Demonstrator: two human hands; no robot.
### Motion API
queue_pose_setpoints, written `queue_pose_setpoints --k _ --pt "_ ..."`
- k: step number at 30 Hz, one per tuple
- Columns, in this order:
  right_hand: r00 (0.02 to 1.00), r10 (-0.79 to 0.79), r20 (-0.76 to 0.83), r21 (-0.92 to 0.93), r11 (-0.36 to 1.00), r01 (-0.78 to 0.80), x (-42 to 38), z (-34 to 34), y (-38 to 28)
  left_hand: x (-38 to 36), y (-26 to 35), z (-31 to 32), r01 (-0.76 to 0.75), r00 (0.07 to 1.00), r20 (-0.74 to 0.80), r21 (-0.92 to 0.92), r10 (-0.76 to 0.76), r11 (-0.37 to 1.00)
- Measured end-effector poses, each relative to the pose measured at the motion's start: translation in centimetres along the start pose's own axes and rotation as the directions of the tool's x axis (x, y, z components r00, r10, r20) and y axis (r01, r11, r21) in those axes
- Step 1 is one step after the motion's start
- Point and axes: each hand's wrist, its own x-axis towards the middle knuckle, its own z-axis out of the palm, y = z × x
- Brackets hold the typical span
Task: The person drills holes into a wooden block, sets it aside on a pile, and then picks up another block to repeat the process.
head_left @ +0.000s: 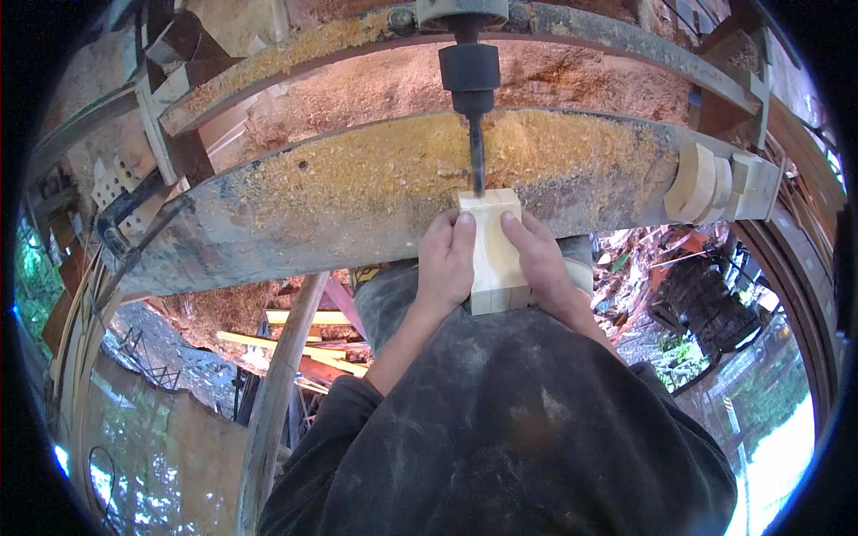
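A pale wooden block (489, 250), with seams between its pieces, is held between my two hands at the near edge of a sawdust-covered metal table. My left hand (446, 263) presses its left side, thumb on top. On the right side lies my right hand (542, 263), its thumb also on top. A drill bit (477, 161) under a black chuck (470, 71) points down at the block's far end; its tip meets or nearly meets the wood, which I cannot tell exactly.
Several shaped wood pieces (706, 183) stand at the table's right end. A curved metal bar (626, 40) crosses behind the drill. A bent black rod (116, 228) is at the left end, near a perforated wood piece (123, 188). Yellow wood strips (295, 353) lie below.
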Motion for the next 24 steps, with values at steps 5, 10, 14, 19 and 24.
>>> queue_pose_setpoints --k 5,10,14,19,24 --pt "1.0 0.001 0.002 0.021 1.0 -0.001 0.17 0.19 0.18 -0.06 0.42 -0.16 0.041 0.999 0.011 -0.037 -0.041 0.998" --pt "1.0 -0.002 -0.002 0.023 1.0 0.002 0.33 -0.01 0.55 0.0 -0.09 -0.13 0.053 0.998 0.023 -0.034 -0.052 0.998" --pt "1.0 0.016 -0.018 0.003 1.0 -0.016 0.27 -0.03 0.45 0.0 0.43 -0.27 -0.02 0.999 0.025 -0.007 0.02 1.0" --pt "0.999 0.016 -0.032 -0.042 0.999 -0.017 -0.07 0.33 -0.24 -0.04 0.52 -0.22 -0.018 1.0 0.011 0.029 0.018 0.999" --pt "0.999 0.015 -0.036 -0.034 0.999 -0.016 0.05 0.22 -0.08 0.07 0.3 -0.14 -0.002 1.0 0.025 0.004 0.002 1.0"
